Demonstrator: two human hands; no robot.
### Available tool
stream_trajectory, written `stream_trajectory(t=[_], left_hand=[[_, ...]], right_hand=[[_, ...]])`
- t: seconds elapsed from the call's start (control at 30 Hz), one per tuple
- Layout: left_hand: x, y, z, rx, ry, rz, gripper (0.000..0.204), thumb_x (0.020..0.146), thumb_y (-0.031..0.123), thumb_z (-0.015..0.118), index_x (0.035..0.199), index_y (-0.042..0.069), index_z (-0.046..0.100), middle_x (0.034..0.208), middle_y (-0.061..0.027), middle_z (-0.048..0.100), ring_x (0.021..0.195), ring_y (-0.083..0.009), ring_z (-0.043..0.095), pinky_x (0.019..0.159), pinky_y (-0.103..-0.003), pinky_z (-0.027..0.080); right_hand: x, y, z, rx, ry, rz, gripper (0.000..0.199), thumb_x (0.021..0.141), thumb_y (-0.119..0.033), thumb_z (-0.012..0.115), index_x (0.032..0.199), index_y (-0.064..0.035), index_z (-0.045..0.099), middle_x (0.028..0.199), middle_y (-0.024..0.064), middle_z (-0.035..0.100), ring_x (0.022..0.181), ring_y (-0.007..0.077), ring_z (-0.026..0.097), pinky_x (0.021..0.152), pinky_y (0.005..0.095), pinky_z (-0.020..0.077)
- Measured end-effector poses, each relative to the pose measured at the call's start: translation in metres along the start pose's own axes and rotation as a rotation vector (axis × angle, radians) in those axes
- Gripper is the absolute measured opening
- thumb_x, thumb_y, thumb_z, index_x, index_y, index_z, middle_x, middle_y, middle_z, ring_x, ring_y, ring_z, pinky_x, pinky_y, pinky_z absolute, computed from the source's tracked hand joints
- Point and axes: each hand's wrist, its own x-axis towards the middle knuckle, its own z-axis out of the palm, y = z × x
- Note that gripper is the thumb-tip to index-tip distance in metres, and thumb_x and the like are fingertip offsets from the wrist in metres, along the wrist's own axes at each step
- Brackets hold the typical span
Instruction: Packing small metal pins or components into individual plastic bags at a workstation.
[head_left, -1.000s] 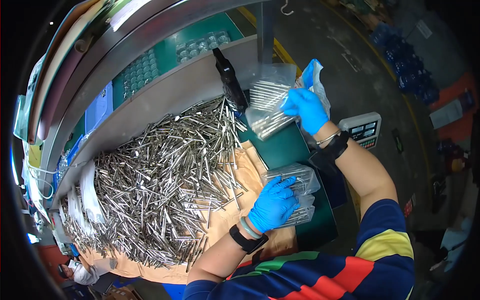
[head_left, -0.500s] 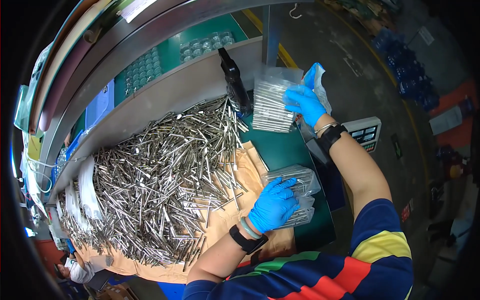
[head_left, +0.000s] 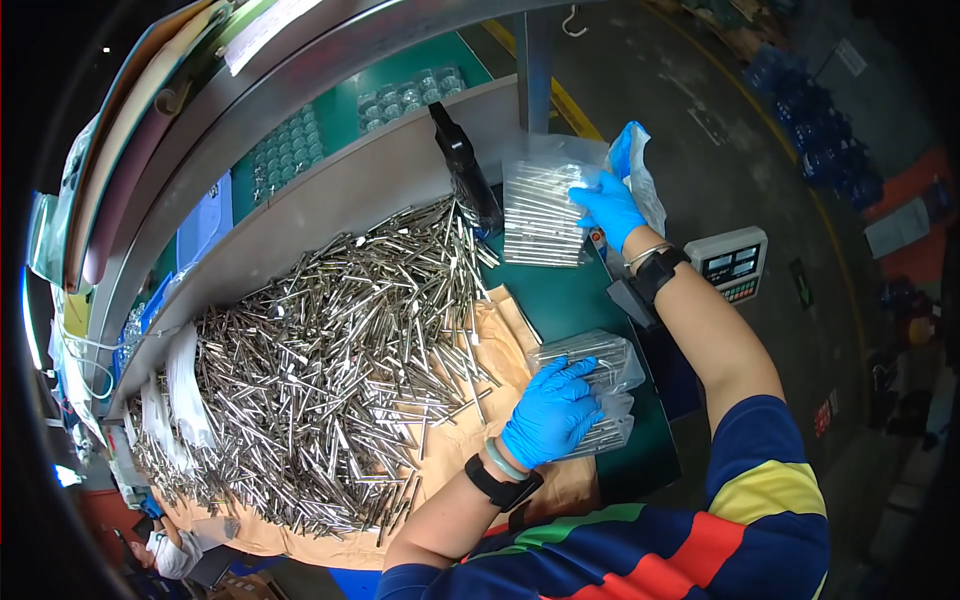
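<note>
My left hand [head_left: 552, 412], in a blue glove, rests with fingers spread over the left side of clear plastic bags [head_left: 615, 365] filled with metal rods near the table's front right edge. Farther away, my gloved right hand [head_left: 612, 210] has its fingertips closed at the right side of another clear bag [head_left: 545, 215]. Inside that bag, silvery rods lie side by side in a row. A big heap of loose metal rods [head_left: 320, 370] spreads to the left of both hands on brown paper [head_left: 500, 345].
A black bottle-like object [head_left: 465, 165] stands against the metal ledge. To the right is a digital scale [head_left: 728, 262]; beside my right hand, a blue-and-white bag [head_left: 640, 180]. Clear round containers [head_left: 410, 95] sit beyond the ledge. Another person [head_left: 168, 548] is at far lower left.
My right hand has shifted slightly right, its fingers now at the rod bag's edge, and that bag has steadied. The left hand keeps its place on the nearer bags.
</note>
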Motion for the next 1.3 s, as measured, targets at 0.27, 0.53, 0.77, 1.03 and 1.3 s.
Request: stream_trajectory(t=[0.27,0.53,0.77,1.03,1.3], left_hand=[[-0.003,0.000,-0.001,-0.015,-0.002,-0.011,0.011,0.076,0.016,0.065,0.082,0.007,0.065,0.087,-0.0073,0.054,0.111,-0.0280,0.050,0.096,-0.046,0.036],[0.000,-0.001,0.003,-0.022,0.025,0.000,0.012,0.074,0.016,0.067,0.082,0.007,0.065,0.087,-0.0071,0.055,0.111,-0.0283,0.051,0.096,-0.046,0.037],[0.000,-0.001,-0.002,-0.008,-0.020,-0.006,0.012,0.074,0.017,0.066,0.083,0.008,0.065,0.088,-0.0067,0.055,0.112,-0.0273,0.050,0.097,-0.046,0.036],[0.002,0.002,-0.002,0.003,-0.021,0.006,0.012,0.071,0.016,0.070,0.077,0.007,0.065,0.086,-0.0075,0.056,0.109,-0.0298,0.053,0.093,-0.046,0.038],[0.003,0.002,-0.001,0.005,-0.004,-0.002,0.012,0.071,0.016,0.070,0.078,0.007,0.065,0.089,-0.0075,0.058,0.109,-0.0295,0.053,0.094,-0.046,0.037]], right_hand=[[0.000,-0.057,0.000,-0.213,0.142,-0.165,0.065,0.079,-0.022,0.069,0.134,-0.0037,0.039,0.129,0.0170,0.048,0.123,0.0298,0.042,0.101,0.0369,0.0379],[0.045,0.006,-0.001,-0.151,-0.042,-0.176,0.039,0.077,-0.022,0.069,0.108,-0.0006,0.060,0.098,0.0109,0.064,0.092,0.0176,0.059,0.080,0.0307,0.0476],[0.004,0.024,0.007,-0.314,-0.198,-0.512,0.016,0.080,-0.018,0.063,0.086,-0.0029,0.065,0.077,0.0117,0.062,0.080,0.0203,0.059,0.071,0.0353,0.0456],[-0.016,0.037,0.015,-0.668,-0.124,-1.024,0.012,0.080,-0.016,0.061,0.074,-0.0061,0.063,0.073,0.0150,0.059,0.071,0.0336,0.053,0.071,0.0412,0.0437],[0.030,0.019,0.012,-0.453,-0.074,-0.646,0.014,0.083,-0.014,0.060,0.085,-0.0002,0.063,0.082,0.0138,0.060,0.081,0.0291,0.057,0.073,0.0366,0.0458]])
